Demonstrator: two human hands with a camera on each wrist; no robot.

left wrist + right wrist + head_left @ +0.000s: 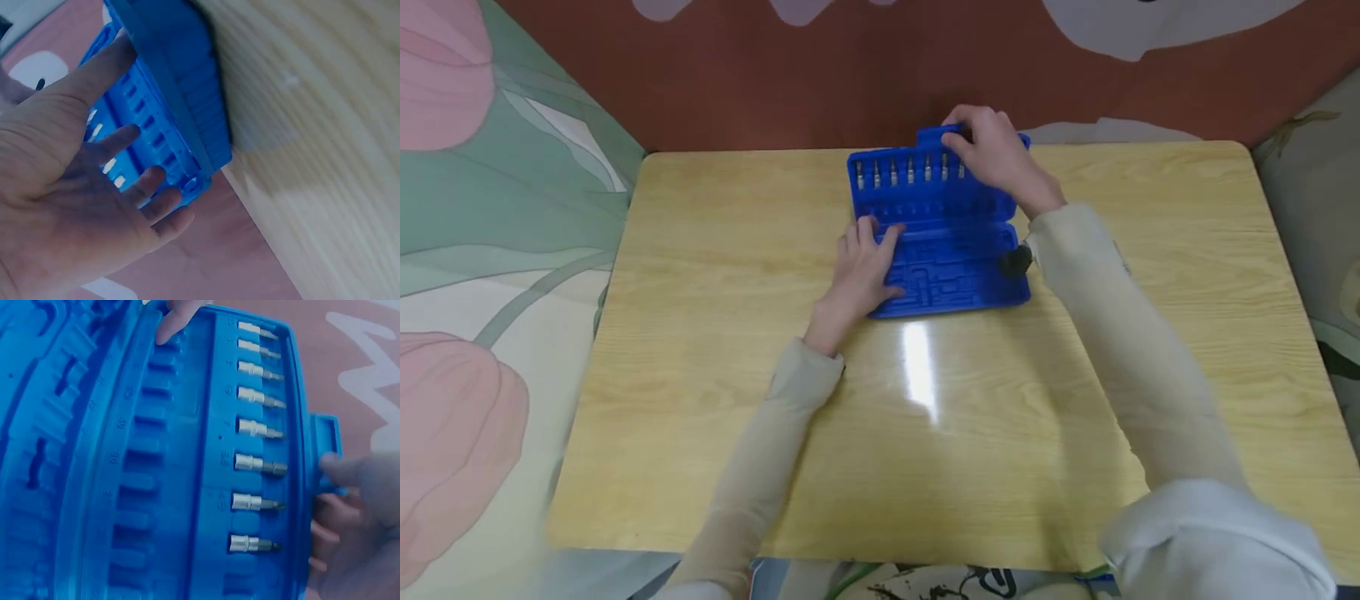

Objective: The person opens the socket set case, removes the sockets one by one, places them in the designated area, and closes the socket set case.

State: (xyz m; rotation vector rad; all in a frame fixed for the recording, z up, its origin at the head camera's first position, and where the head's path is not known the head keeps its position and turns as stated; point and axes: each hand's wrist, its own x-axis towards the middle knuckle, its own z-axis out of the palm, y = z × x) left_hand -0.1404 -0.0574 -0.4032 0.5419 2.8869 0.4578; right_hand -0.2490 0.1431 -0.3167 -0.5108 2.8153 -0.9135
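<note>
Right hand: the right hand [996,158] is at the far edge of the blue tool case [951,267], fingers curled over the lid's rim beside the handle tab [325,447]; it grips the raised lid there.
Left hand: the left hand [865,267] lies flat on the near left part of the case, fingers straight and slightly spread, pressing on the moulded tray; it clasps nothing.
Hidden: the right hand covers the right end of the lid in the head view, so the socket bits there cannot be counted. In the right wrist view its fingers are blurred at the frame edge.
Hard to make out: the dark object [1017,261] at the right sleeve, against the case's right edge, cannot be identified. The left wrist view is soft and shows only a corner of the case.
Case: open, near half flat on the wooden table [700,333], at the table's far middle; lid tilted up.
Contents: a row of metal socket bits [256,431] sits clipped along the lid; the slots below them and the tray recesses show bare blue plastic.
Arms: both in pale sleeves, reaching forward from the near edge, right arm extended further.
</note>
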